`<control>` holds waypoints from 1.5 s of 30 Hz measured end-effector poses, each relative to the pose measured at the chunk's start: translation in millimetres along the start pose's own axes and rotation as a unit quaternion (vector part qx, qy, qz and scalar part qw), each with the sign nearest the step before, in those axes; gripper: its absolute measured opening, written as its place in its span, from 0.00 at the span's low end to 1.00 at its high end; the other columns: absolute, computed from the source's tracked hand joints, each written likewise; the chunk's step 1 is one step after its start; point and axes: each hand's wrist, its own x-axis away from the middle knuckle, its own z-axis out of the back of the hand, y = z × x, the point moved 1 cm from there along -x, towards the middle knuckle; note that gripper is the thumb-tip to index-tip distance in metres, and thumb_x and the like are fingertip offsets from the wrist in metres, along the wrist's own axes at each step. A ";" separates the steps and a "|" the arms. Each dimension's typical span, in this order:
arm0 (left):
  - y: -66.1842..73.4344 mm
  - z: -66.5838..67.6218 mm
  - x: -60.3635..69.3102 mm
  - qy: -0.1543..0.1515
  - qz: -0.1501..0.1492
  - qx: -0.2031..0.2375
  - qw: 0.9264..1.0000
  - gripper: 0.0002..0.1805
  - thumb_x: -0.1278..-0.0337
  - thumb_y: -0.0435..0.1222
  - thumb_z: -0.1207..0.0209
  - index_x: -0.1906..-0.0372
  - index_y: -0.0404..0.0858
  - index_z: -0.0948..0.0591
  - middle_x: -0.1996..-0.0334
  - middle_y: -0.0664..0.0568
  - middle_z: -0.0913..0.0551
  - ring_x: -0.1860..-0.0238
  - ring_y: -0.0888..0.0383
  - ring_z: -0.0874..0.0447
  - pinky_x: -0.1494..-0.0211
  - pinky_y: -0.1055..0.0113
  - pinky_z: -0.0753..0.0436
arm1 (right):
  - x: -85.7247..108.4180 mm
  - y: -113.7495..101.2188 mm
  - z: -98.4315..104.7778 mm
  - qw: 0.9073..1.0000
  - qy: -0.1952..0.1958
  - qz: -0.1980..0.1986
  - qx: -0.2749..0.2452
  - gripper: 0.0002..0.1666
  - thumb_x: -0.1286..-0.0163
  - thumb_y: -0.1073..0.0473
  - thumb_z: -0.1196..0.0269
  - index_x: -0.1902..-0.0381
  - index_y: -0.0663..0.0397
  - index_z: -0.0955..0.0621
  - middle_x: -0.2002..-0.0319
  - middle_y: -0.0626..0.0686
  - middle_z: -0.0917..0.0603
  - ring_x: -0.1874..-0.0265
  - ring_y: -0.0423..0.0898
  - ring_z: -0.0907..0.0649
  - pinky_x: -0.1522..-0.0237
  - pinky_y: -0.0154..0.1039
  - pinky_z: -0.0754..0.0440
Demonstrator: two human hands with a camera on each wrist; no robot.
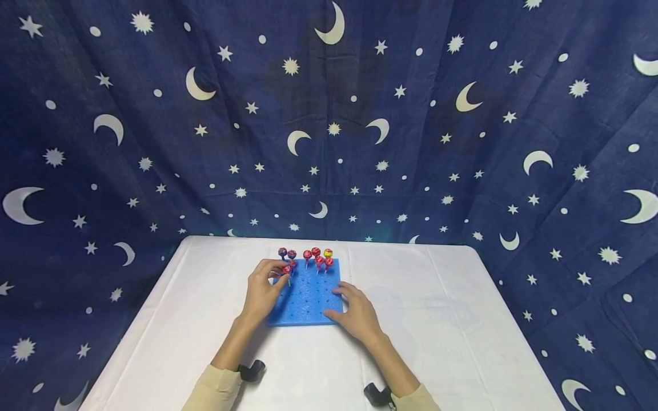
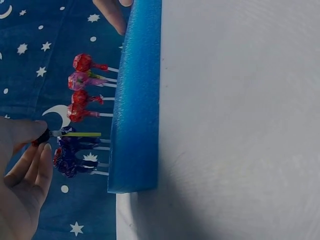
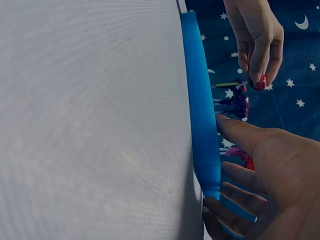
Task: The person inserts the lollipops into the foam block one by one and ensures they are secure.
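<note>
A lollipop (image 1: 287, 269) with a red wrapper is pinched by its head between the thumb and fingers of my left hand (image 1: 261, 291). Its yellowish stick (image 2: 82, 134) points toward the top of a blue foam board (image 1: 308, 305), with its tip apart from the board in the left wrist view. Several lollipops stand upright in the board's far rows: dark blue-wrapped ones (image 1: 283, 252) at the left, red ones (image 1: 307, 255) and one with a yellow top (image 1: 328, 252) at the right. My right hand (image 1: 360, 314) touches the board's right edge, fingers spread and loosely bent.
Rows of small holes (image 1: 307, 301) dot the board's near and middle part. The board lies on a white-covered table (image 1: 437, 342). Behind the table hangs a dark blue curtain (image 1: 329, 160) with moons and stars. Black wrist mounts (image 1: 252, 371) sit on both forearms.
</note>
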 end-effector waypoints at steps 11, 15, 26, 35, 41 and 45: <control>-5.9 -6.5 0.1 0.014 -0.020 -0.043 0.999 0.15 0.46 0.26 0.25 0.54 0.39 0.13 0.58 0.52 0.16 0.65 0.58 0.16 0.68 0.69 0.19 | -1.3 -1.3 0.9 1.000 -0.001 -0.004 0.000 0.34 0.40 0.41 0.22 0.39 0.47 0.15 0.30 0.52 0.21 0.29 0.58 0.25 0.30 0.61 0.26; -7.3 -8.4 1.6 0.014 -0.020 -0.050 0.998 0.15 0.47 0.26 0.24 0.55 0.40 0.13 0.58 0.52 0.16 0.65 0.58 0.17 0.69 0.73 0.21 | -0.7 -1.3 0.7 1.000 -0.001 -0.007 0.001 0.34 0.40 0.41 0.22 0.40 0.47 0.15 0.30 0.52 0.21 0.29 0.58 0.25 0.30 0.61 0.26; -8.8 -10.3 1.5 0.025 -0.035 -0.055 0.998 0.15 0.47 0.26 0.24 0.55 0.40 0.12 0.58 0.52 0.15 0.65 0.58 0.17 0.70 0.73 0.24 | 0.5 -2.3 0.0 1.000 -0.001 -0.009 -0.002 0.34 0.40 0.42 0.22 0.39 0.49 0.15 0.30 0.52 0.21 0.29 0.58 0.25 0.31 0.62 0.26; -9.6 -10.5 0.6 0.025 -0.038 -0.061 0.997 0.15 0.48 0.26 0.24 0.55 0.40 0.12 0.57 0.52 0.15 0.65 0.57 0.17 0.70 0.72 0.24 | 0.7 -2.3 -0.1 1.000 -0.001 -0.007 0.001 0.34 0.39 0.41 0.22 0.39 0.48 0.15 0.30 0.52 0.21 0.29 0.59 0.25 0.31 0.62 0.26; -9.4 -10.2 1.3 0.007 -0.020 -0.077 0.997 0.15 0.46 0.27 0.24 0.54 0.41 0.12 0.56 0.53 0.16 0.64 0.59 0.18 0.68 0.70 0.22 | 0.5 -2.1 -0.2 1.000 -0.001 -0.008 0.005 0.33 0.39 0.41 0.22 0.39 0.48 0.15 0.30 0.52 0.21 0.29 0.58 0.25 0.30 0.61 0.26; -9.6 -10.5 1.4 -0.001 -0.008 -0.088 0.996 0.14 0.45 0.28 0.25 0.54 0.41 0.12 0.56 0.54 0.18 0.63 0.59 0.19 0.65 0.67 0.21 | 0.7 -1.9 -0.4 1.000 0.000 -0.009 0.007 0.33 0.39 0.41 0.22 0.39 0.47 0.15 0.30 0.52 0.21 0.29 0.58 0.25 0.31 0.61 0.26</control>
